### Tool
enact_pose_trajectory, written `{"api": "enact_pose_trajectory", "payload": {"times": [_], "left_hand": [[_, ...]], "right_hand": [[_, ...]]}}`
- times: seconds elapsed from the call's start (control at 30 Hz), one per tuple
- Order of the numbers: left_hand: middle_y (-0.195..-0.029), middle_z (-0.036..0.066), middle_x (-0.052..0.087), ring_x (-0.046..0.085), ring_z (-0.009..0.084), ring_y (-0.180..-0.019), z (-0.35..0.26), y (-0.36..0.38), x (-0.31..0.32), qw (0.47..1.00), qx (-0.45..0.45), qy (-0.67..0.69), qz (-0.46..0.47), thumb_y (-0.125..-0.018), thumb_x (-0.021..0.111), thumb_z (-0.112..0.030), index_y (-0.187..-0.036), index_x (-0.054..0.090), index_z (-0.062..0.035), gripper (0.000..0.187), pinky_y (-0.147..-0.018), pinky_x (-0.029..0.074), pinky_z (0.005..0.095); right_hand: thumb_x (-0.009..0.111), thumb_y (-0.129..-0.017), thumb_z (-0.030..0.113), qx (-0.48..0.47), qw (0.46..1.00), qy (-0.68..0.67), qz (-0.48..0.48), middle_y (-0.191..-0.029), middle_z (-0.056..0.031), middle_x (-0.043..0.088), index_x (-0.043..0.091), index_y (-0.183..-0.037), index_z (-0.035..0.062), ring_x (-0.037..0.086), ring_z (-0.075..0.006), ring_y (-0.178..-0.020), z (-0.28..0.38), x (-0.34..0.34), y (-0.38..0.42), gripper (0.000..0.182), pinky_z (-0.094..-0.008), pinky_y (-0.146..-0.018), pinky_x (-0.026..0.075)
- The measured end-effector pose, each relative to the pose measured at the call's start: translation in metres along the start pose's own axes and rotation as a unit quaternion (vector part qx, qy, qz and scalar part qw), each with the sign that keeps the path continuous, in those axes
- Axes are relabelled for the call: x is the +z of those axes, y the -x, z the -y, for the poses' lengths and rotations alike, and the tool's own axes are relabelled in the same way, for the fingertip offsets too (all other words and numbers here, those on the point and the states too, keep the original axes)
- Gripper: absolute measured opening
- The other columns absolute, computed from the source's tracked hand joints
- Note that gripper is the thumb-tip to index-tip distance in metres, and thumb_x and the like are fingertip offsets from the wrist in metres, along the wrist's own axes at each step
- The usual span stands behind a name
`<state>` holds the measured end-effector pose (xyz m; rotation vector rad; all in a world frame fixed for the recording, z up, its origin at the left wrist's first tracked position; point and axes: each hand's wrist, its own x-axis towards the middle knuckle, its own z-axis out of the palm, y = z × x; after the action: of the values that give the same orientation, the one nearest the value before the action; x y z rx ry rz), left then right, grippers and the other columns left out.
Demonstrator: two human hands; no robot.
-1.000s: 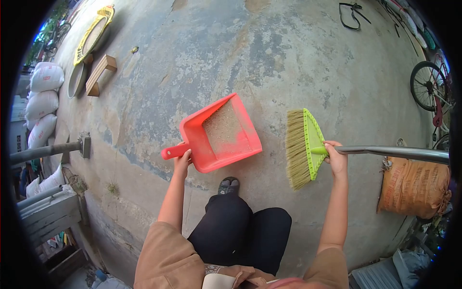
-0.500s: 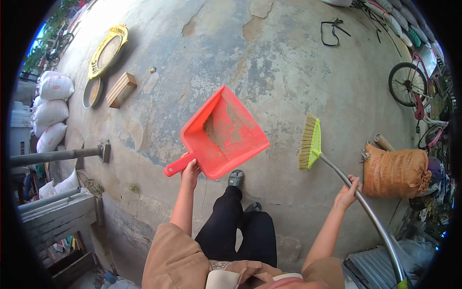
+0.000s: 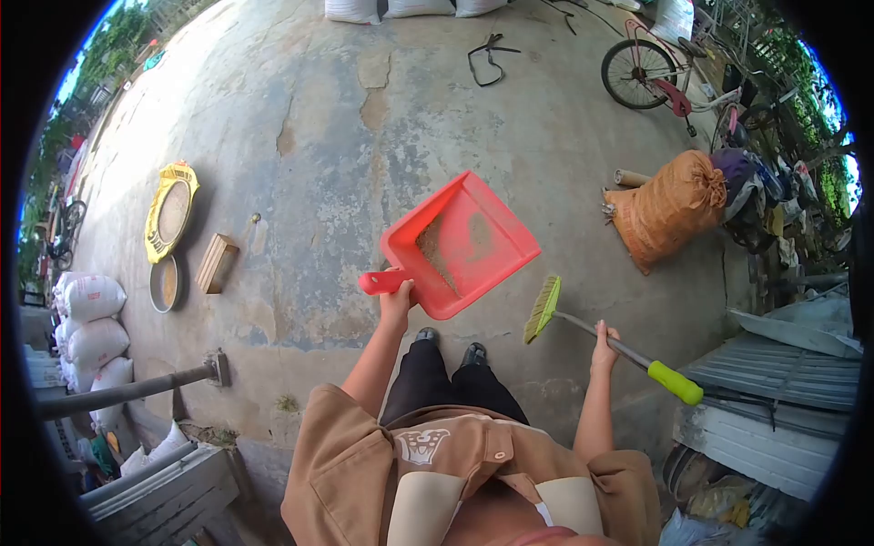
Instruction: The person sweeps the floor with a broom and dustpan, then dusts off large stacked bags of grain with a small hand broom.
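A red dustpan [image 3: 487, 232] with brown debris gathered toward its inner end is held up over the concrete floor. My left hand [image 3: 397, 293] is closed round its handle, which points left. On the right, my right hand [image 3: 605, 348] grips the metal pole of a broom [image 3: 543, 310] with yellow-green head and straw bristles. The broom head hangs just right of my feet, near the dustpan's lower right side. The pole's green end [image 3: 675, 383] points to the lower right.
An orange sack [image 3: 669, 209] and a pink bicycle [image 3: 642, 77] are on the right. To the left are a wooden block [image 3: 218, 264], a round sieve [image 3: 166, 284], a yellow-edged tray [image 3: 170, 211] and white sacks [image 3: 96, 344]. A black strap [image 3: 492, 60] lies ahead.
The view has turned right. The dustpan now appears farther right, and the broom head is closer to it. The broom's green handle end has come into full view.
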<state>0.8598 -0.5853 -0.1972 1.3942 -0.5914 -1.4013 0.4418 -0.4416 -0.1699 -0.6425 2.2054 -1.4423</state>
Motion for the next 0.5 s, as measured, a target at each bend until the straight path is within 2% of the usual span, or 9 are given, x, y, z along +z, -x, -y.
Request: {"api": "enact_pose_trajectory", "payload": {"times": [0.03, 0.1, 0.17, 0.2, 0.27, 0.3, 0.37, 0.43, 0.5], "left_hand": [[-0.088, 0.007, 0.056, 0.059, 0.0183, -0.071, -0.010, 0.009, 0.004, 1.000, -0.009, -0.006, 0.012, -0.076, 0.048, -0.009, -0.121, 0.037, -0.0088, 0.046, -0.062, 0.050, 0.0313], [-0.088, 0.007, 0.055, 0.059, 0.0184, -0.071, -0.037, 0.007, 0.015, 0.994, -0.091, 0.047, 0.032, -0.075, 0.049, -0.009, -0.120, 0.037, -0.0089, 0.046, -0.063, 0.050, 0.0323], [-0.091, 0.007, 0.054, 0.059, 0.0185, -0.072, -0.043, -0.006, 0.024, 0.989, -0.108, 0.031, 0.100, -0.075, 0.049, -0.009, -0.120, 0.036, -0.0089, 0.047, -0.064, 0.050, 0.0329], [-0.091, 0.008, 0.054, 0.059, 0.0185, -0.073, -0.047, -0.004, 0.036, 0.990, -0.100, 0.018, 0.100, -0.075, 0.048, -0.009, -0.121, 0.036, -0.0089, 0.047, -0.065, 0.050, 0.0326], [-0.092, 0.008, 0.054, 0.059, 0.0184, -0.073, -0.054, 0.003, 0.044, 0.988, -0.100, -0.008, 0.120, -0.075, 0.048, -0.009, -0.121, 0.035, -0.0089, 0.047, -0.065, 0.050, 0.0323], [-0.092, 0.008, 0.054, 0.059, 0.0188, -0.074, -0.061, 0.001, 0.048, 0.985, -0.103, -0.015, 0.137, -0.075, 0.048, -0.009, -0.121, 0.035, -0.0089, 0.047, -0.065, 0.050, 0.0320], [-0.092, 0.008, 0.054, 0.059, 0.0191, -0.075, -0.075, -0.007, 0.059, 0.975, -0.106, -0.039, 0.191, -0.075, 0.047, -0.009, -0.121, 0.035, -0.0089, 0.047, -0.065, 0.050, 0.0317], [-0.092, 0.005, 0.053, 0.058, 0.0165, -0.075, -0.080, -0.007, 0.068, 0.962, -0.111, -0.057, 0.241, -0.073, 0.049, -0.005, -0.119, 0.038, -0.0111, 0.048, -0.066, 0.050, 0.0320], [-0.092, 0.005, 0.053, 0.057, 0.0156, -0.075, -0.074, -0.001, 0.096, 0.950, -0.111, -0.096, 0.277, -0.073, 0.048, -0.003, -0.115, 0.040, -0.0088, 0.044, -0.066, 0.049, 0.0300]], "right_hand": [[0.059, -0.082, 0.024, 0.017, 0.999, 0.025, 0.012, -0.072, -0.0033, 0.056, 0.054, -0.074, 0.0018, 0.054, -0.0117, -0.078, -0.013, -0.017, 0.015, 0.024, -0.0242, -0.074, 0.040], [0.060, -0.082, 0.021, 0.037, 0.998, 0.041, 0.006, -0.069, -0.0019, 0.054, 0.053, -0.074, 0.0031, 0.055, -0.0117, -0.079, -0.039, -0.048, 0.044, 0.021, -0.0243, -0.075, 0.041], [0.062, -0.080, 0.023, 0.180, 0.980, 0.064, -0.056, -0.071, -0.0029, 0.056, 0.056, -0.076, 0.0032, 0.053, -0.0109, -0.073, -0.072, -0.080, 0.081, 0.021, -0.0249, -0.070, 0.042], [0.062, -0.080, 0.023, 0.184, 0.978, 0.056, -0.077, -0.071, -0.0029, 0.056, 0.056, -0.076, 0.0032, 0.053, -0.0109, -0.073, -0.084, -0.090, 0.098, 0.021, -0.0249, -0.070, 0.042], [0.063, -0.078, 0.024, 0.187, 0.963, 0.171, -0.094, -0.072, -0.0051, 0.057, 0.057, -0.075, 0.0017, 0.052, -0.0132, -0.067, -0.101, -0.107, 0.145, 0.023, -0.0292, -0.065, 0.042], [0.063, -0.078, 0.024, 0.200, 0.959, 0.161, -0.118, -0.072, -0.0051, 0.057, 0.057, -0.075, 0.0017, 0.052, -0.0132, -0.067, -0.098, -0.110, 0.166, 0.023, -0.0292, -0.065, 0.042], [0.064, -0.077, 0.023, 0.156, 0.953, 0.201, -0.165, -0.069, -0.0067, 0.056, 0.057, -0.074, -0.0014, 0.052, -0.0150, -0.066, -0.084, -0.110, 0.206, 0.026, -0.0313, -0.064, 0.042], [0.064, -0.076, 0.023, 0.198, 0.942, 0.179, -0.203, -0.067, -0.0082, 0.056, 0.057, -0.075, -0.0038, 0.053, -0.0173, -0.066, -0.085, -0.122, 0.234, 0.028, -0.0322, -0.065, 0.042], [0.066, -0.075, 0.023, 0.178, 0.946, 0.167, -0.213, -0.069, -0.0081, 0.057, 0.058, -0.077, -0.0035, 0.053, -0.0175, -0.066, -0.073, -0.132, 0.262, 0.028, -0.0318, -0.065, 0.042]]}}
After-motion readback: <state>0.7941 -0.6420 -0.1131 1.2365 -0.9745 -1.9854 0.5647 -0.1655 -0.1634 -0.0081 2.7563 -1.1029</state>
